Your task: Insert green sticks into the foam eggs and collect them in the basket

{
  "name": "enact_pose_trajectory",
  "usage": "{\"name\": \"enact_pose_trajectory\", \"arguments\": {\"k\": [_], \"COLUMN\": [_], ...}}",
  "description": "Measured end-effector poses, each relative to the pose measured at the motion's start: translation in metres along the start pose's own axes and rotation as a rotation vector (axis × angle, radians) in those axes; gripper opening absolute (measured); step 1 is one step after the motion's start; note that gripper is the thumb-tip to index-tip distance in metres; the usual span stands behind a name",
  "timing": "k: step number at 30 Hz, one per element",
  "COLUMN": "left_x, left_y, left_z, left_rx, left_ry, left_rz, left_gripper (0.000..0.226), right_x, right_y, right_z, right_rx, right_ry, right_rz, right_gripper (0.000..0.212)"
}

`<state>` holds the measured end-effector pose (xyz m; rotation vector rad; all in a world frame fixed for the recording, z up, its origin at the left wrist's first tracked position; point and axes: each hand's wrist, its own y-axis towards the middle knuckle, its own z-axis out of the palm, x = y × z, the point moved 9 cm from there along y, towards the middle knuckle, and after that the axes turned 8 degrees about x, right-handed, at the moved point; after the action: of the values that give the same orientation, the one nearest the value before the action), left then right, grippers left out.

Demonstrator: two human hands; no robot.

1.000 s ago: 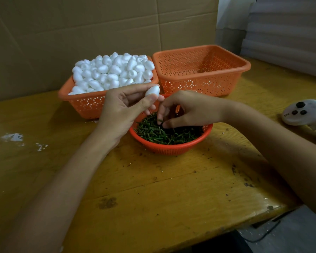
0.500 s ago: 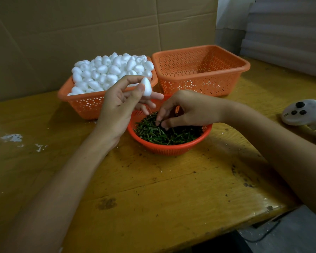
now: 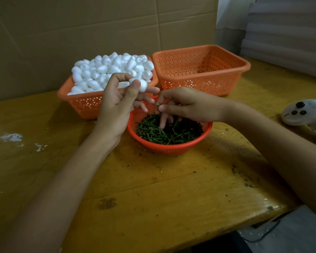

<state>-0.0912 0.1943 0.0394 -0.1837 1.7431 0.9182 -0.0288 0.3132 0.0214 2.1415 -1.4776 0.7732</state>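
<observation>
My left hand [image 3: 117, 105] pinches one white foam egg [image 3: 141, 85] between thumb and forefinger, above the left rim of a round orange bowl [image 3: 171, 149] filled with green sticks [image 3: 162, 133]. My right hand [image 3: 186, 105] hovers over that bowl and pinches a single green stick [image 3: 156, 105] between thumb and forefinger, its tip pointing left toward the egg. Behind the bowl, an orange basket [image 3: 84, 106] on the left is heaped with several white foam eggs [image 3: 109, 70]. An orange basket [image 3: 201, 70] on the right holds nothing that I can see.
Everything sits on a worn yellow wooden table [image 3: 153, 189] with cardboard standing behind it. A white controller [image 3: 305, 113] lies at the right edge. White foam crumbs [image 3: 13, 137] are scattered at the left. The table's front corner drops off at lower right.
My right hand has lifted out of the stick pile with one green stick pinched. My left hand has turned the egg and kept it above the bowl's left rim.
</observation>
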Motion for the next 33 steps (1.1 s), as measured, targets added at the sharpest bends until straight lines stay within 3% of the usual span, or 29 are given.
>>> {"name": "enact_pose_trajectory", "arguments": {"k": [17, 22, 28, 33], "left_x": [0.009, 0.009, 0.011, 0.013], "left_y": [0.000, -0.001, -0.001, 0.000], "left_z": [-0.005, -0.006, -0.006, -0.008], "left_rx": [-0.029, -0.041, -0.026, -0.020], "left_ry": [0.011, 0.024, 0.051, 0.069], "left_rz": [-0.029, -0.025, -0.018, -0.024], "left_gripper": [0.012, 0.022, 0.010, 0.014], "right_x": [0.009, 0.007, 0.007, 0.007], "right_y": [-0.005, -0.005, -0.006, -0.006], "right_z": [-0.013, -0.016, -0.017, -0.017], "right_rx": [-0.140, -0.171, -0.181, -0.182], "right_ry": [0.121, 0.095, 0.070, 0.064], "right_rz": [-0.069, -0.073, -0.078, -0.072], "right_gripper": [0.011, 0.018, 0.020, 0.020]}}
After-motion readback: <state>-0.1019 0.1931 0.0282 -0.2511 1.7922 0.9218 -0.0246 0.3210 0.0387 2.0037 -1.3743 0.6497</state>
